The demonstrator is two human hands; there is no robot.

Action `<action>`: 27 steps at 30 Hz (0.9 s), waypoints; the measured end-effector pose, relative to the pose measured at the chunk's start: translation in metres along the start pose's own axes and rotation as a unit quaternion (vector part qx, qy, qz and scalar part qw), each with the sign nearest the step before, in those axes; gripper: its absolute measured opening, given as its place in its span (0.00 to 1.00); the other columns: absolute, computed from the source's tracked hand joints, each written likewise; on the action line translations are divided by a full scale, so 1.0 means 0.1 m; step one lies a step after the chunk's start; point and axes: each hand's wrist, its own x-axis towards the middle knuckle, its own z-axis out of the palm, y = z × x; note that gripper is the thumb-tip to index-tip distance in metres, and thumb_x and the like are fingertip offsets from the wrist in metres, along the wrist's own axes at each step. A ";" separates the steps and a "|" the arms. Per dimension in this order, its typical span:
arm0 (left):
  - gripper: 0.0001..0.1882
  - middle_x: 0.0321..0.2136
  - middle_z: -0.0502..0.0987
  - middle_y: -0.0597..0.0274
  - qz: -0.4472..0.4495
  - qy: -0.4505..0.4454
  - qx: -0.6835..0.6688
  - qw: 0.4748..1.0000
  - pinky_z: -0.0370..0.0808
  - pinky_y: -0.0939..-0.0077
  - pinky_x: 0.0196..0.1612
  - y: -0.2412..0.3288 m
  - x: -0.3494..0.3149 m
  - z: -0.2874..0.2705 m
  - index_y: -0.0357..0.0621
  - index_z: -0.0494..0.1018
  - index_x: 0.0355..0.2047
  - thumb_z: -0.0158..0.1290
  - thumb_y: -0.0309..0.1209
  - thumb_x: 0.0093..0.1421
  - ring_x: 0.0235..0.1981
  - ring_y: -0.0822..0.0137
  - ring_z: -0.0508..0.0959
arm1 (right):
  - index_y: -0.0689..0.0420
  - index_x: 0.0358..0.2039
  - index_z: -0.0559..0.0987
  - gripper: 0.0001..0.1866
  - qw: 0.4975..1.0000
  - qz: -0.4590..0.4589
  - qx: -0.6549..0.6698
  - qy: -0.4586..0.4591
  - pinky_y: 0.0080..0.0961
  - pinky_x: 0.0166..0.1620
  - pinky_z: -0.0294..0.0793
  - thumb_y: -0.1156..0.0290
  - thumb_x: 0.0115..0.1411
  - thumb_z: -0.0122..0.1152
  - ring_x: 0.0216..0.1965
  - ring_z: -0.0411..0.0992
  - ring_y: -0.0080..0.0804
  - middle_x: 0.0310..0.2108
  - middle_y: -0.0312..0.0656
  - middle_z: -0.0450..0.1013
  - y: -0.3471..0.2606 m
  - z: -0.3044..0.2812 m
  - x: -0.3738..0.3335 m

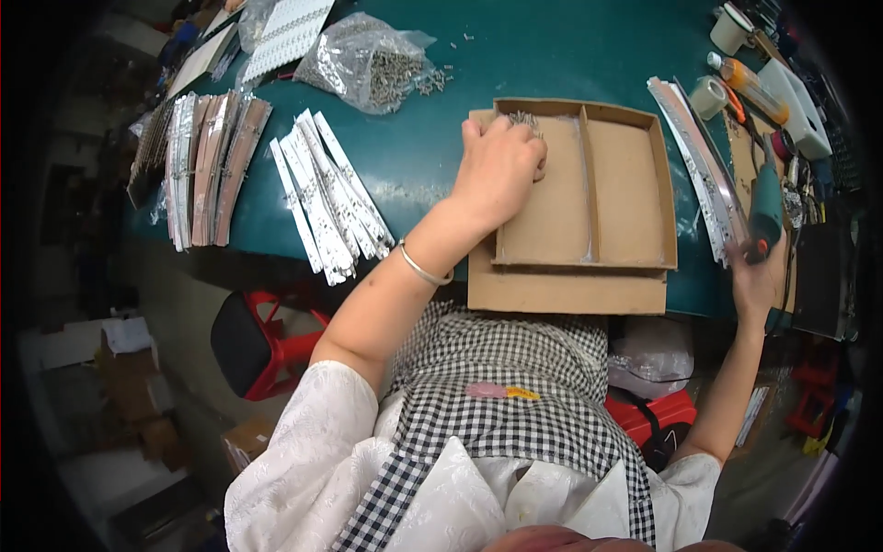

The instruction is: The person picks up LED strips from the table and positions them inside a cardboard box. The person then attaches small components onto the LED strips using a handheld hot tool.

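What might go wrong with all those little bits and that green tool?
Maybe three things. The small metal pieces lie loose beside the plastic bag, so a bump might scatter them. The white strips reach the table's near edge, close to the left forearm, so a nudge could knock some down. And the green tool at the right hand is near another bundle of strips, which it might bump.

A round white mug [731,33] sits near a slim, orange, white-capped bottle [754,89]; a red-framed, black-seated stool [254,348] stands at left.
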 end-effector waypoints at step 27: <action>0.08 0.31 0.80 0.56 -0.053 0.115 -0.411 0.903 0.76 0.74 0.34 0.43 -0.60 -0.69 0.38 0.79 0.37 0.59 0.18 0.55 0.32 0.63 0.81 | 0.64 0.59 0.65 0.33 0.921 0.126 0.355 -0.101 0.18 0.40 0.71 0.91 0.52 0.60 0.35 0.66 0.21 0.37 0.37 0.65 -1.37 0.57 -1.38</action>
